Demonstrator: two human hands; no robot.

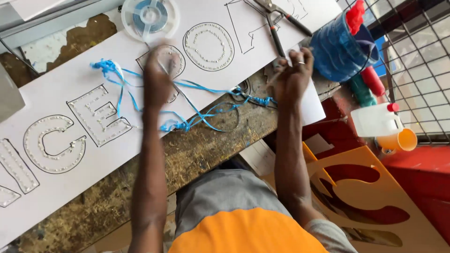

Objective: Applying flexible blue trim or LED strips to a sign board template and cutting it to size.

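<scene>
1. On the workbench [206, 150] in the head view, a white board [70, 89] with outlined letters is lying across the wood, a tangle of blue wire [197, 117] trailing over its near edge.
2. The left hand [158, 77] is hovering blurred over the board by the wire; I cannot tell its grip.
3. The right hand [293, 72] is curling closed near the wire's end, what it is pinching unclear.
4. Pliers [276, 23] and a wire spool [150, 16] are lying beyond.
</scene>
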